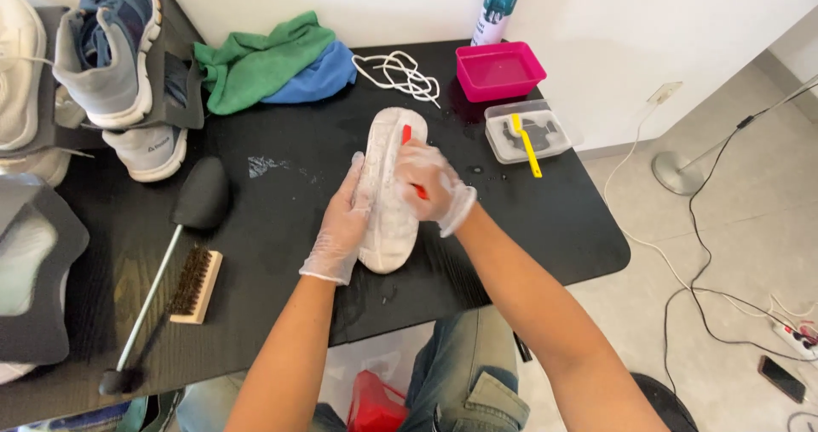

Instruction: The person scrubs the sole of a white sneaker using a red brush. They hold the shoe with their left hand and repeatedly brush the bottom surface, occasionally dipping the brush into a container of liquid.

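**A:** Status on the grip?

**B:** My left hand (345, 219) is wrapped around the side of the white shoe (388, 195), gloved, fingers curled onto its edge. Shoe is sole up on the black table (545, 219). My right hand (430, 187) is closed on a red-handled brush (411, 161), pressed on the sole just right of my left hand.

**A:** Shoe's long axis?

**B:** Runs away from me, tilted slightly right at the far end. One end nearly at the table's near edge, the other points toward the white laces (400, 74). The brush handle lies roughly along that axis.

**A:** Which hand is nearer the far end?

**B:** Right. Left sits mid-length on the shoe's left flank; right is on top, slightly further out.

**A:** Other gear?

**B:** Pink tub (498, 70) and a clear tray with a yellow brush (527, 144) beyond my right hand. Wooden brush (194, 285) well off to my left, untouched.
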